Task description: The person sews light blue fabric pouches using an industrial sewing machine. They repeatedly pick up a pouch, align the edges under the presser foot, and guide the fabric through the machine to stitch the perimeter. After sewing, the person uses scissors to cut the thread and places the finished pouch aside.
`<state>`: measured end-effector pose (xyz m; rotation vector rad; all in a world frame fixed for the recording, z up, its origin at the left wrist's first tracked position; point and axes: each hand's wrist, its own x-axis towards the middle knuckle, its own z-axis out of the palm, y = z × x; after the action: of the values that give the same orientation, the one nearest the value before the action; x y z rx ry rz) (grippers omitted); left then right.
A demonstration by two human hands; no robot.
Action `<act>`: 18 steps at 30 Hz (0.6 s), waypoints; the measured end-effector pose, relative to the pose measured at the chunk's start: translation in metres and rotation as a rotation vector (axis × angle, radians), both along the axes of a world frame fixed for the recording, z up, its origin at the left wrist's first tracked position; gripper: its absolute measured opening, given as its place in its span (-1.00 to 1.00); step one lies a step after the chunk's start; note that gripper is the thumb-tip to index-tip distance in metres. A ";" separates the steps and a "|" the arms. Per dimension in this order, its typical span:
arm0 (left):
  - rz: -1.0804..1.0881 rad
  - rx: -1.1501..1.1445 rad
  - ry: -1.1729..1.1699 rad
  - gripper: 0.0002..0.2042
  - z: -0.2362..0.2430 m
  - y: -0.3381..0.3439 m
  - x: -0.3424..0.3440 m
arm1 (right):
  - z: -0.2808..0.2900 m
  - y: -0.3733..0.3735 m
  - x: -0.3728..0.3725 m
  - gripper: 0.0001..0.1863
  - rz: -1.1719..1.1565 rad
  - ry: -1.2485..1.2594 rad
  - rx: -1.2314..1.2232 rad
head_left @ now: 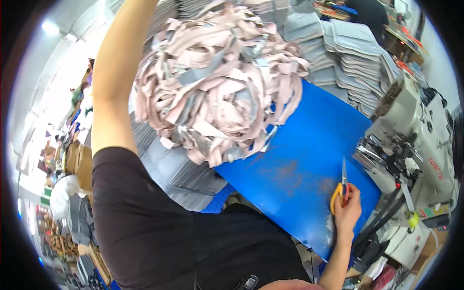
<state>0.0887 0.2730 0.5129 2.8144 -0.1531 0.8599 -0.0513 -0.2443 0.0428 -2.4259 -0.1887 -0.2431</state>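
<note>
My right hand [349,207] is closed around the yellow and red handles of a pair of scissors [344,176]. The blades point away from me over the blue tabletop [309,140]. Stretched up past the top edge of the picture is my left arm [115,67], so its hand is out of sight. Beside that arm a large tangled heap of pale pink and grey fabric strips [217,92] lies partly on the blue surface.
A sewing machine [415,130] stands at the right edge of the blue tabletop. Stacks of grey padded fabric pieces [357,58] lie at the far right, and more grey layers [169,164] lie under the heap's near left side. Another person in dark clothing [368,14] is at the far right.
</note>
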 end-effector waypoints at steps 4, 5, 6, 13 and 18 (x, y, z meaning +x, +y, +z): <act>0.277 0.107 0.091 -0.71 0.001 0.040 -0.110 | -0.001 -0.007 0.003 -0.45 0.083 -0.096 -0.034; 0.284 0.067 0.127 -0.70 -0.016 0.057 -0.121 | -0.002 -0.012 0.001 -0.45 0.075 -0.098 -0.052; 0.263 -0.028 0.119 -0.71 -0.037 0.069 -0.130 | -0.002 -0.016 -0.001 -0.45 0.064 -0.100 -0.069; 0.003 0.152 0.184 -0.56 -0.150 0.123 -0.132 | -0.008 -0.001 -0.001 -0.51 0.088 -0.201 -0.104; 0.130 -0.488 -0.015 -0.65 -0.083 0.148 -0.060 | 0.013 0.012 -0.012 -0.54 0.023 -0.124 0.002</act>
<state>0.0291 0.4213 0.4299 2.3787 0.2134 0.8125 -0.0628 -0.2322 0.0558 -2.4069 -0.2716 -0.3837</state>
